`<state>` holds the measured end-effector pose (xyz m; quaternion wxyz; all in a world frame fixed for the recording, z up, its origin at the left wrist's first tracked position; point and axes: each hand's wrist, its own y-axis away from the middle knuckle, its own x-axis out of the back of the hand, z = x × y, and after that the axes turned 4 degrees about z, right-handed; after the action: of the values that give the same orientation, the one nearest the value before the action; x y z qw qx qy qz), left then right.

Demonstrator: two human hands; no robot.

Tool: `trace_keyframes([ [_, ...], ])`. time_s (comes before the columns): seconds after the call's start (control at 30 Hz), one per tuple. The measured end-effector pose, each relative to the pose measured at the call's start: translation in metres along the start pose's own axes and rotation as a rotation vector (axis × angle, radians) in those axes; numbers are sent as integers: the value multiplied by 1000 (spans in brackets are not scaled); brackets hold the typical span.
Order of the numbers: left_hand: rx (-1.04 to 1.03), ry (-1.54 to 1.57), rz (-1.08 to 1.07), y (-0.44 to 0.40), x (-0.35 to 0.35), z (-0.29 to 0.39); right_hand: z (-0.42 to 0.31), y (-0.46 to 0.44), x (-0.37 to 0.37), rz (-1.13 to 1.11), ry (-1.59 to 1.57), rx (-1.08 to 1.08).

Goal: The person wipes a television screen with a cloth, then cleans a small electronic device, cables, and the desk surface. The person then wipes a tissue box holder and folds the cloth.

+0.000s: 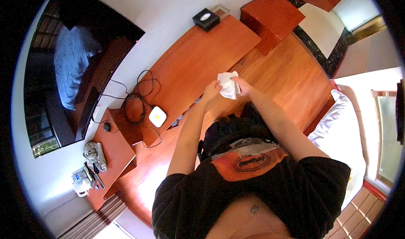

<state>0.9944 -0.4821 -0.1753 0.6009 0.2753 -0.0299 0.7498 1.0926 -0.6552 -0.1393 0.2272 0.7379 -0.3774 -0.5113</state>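
Note:
A crumpled white tissue or cloth (228, 86) is held up in front of the body, over the wooden floor near the desk's front edge. My left hand (212, 89) pinches its left side. On the right side, my right hand (242, 86) grips it between thumb and fingers. The wooden desk (202, 49) stretches beyond both hands. At its far end sits a black tissue box (206, 19), with a clear tray (221, 11) beside it.
A white device (157, 116) and coiled black cables (134, 108) lie at the desk's near-left end. A large screen (76, 70) is on the left wall. A lower desk (114, 150) holds a grey bag and small items. A bed (344, 133) stands at the right.

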Motion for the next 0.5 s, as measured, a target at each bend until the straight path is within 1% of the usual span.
trace_keyframes([
  [0.07, -19, 19, -62, -20, -26, -1, -20, 1, 18, -18, 14, -26],
  [0.13, -65, 30, -138, -53, -49, 1, -35, -24, 62, -127, 2, -20],
  [0.23, -28, -98, -122, -70, -68, 70, -72, -41, 106, -243, 16, -8],
  [0.27, -27, -90, -128, -80, -79, 85, -85, -39, 119, -270, 24, -7],
  [0.37, -34, -69, -132, -107, -112, 106, -130, 22, 116, -74, 93, 81],
  [0.47, -59, -55, -126, -119, -136, 115, -148, 24, 138, 64, 128, 122],
  [0.5, -55, -42, -141, -118, -139, 126, -152, 22, 145, 45, 124, 148],
])
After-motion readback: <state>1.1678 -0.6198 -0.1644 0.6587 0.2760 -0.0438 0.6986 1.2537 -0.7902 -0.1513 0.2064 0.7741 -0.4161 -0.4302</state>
